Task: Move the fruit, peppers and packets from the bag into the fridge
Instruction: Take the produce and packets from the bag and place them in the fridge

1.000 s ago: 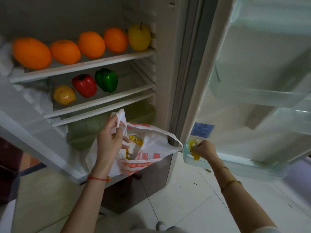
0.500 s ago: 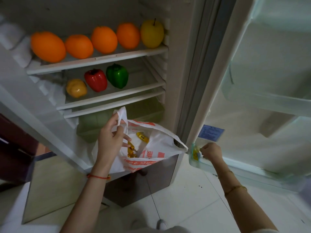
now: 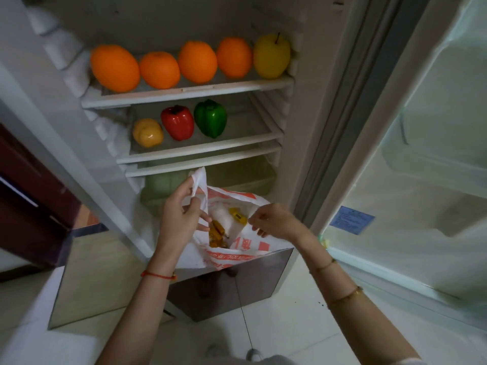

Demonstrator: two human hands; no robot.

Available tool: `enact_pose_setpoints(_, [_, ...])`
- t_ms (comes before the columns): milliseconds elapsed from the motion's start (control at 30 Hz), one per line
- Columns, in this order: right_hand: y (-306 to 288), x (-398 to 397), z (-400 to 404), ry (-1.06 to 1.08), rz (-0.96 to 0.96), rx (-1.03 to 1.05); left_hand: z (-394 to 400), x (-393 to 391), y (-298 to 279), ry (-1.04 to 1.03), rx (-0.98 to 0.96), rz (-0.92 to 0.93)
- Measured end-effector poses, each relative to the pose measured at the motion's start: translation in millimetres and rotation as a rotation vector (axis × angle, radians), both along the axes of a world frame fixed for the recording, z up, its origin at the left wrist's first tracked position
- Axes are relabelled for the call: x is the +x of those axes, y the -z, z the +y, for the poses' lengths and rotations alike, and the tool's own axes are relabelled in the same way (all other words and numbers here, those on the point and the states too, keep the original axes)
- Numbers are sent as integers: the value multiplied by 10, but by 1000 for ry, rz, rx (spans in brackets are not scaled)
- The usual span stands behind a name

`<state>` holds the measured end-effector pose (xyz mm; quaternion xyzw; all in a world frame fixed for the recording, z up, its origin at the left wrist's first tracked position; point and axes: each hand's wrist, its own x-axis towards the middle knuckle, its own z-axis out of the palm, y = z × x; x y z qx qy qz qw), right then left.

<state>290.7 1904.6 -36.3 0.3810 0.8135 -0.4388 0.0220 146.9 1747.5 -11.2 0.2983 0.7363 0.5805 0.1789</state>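
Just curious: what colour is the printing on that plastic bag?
Red-orange print on the white bag, seen in the head view.

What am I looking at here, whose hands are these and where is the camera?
There is no machine: a person wears a camera on the head, looking down at their own two bare hands before an open fridge. The left hand has a grip on the handle of a white plastic bag, holding it open. The right hand is at the bag's other edge; whether it pinches the plastic is unclear. Yellow packets lie inside the bag. On the top shelf sit four oranges and a yellow apple. The shelf below holds yellow, red and green peppers.
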Motion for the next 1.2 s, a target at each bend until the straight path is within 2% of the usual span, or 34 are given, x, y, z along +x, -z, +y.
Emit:
enact_pose_setpoints(133, [532,-559,-98,-78,-102,187,-93,-109,37,8,-13,-2])
enact_pose_setpoints(267, [895,-953,-186,-82,-132,230,-189,-201,35,9,-19,-40])
enact_pose_setpoints(367, [1156,-1141,-188,-175,-209,347,-271,-248,3,51,-13,-79])
enact_pose_setpoints(500, [1520,-1340,-74,-189,-258,344,-357,-302,-5,110,2,-120])
enact_pose_setpoints(833, [1683,-1479,-161,-241,-223,486,-341,-419,126,121,-65,-106])
enact_pose_setpoints(900, [1667,-1475,-180,-266,-273,506,-319,-421,122,124,-72,-102])
enact_pose_setpoints(1033, [1646,-1423,-180,-167,-288,431,-285,-377,74,150,-59,-117])
enact_pose_setpoints(1200, [1407,-1324,-156,23,-148,139,-228,-308,47,136,-32,-93])
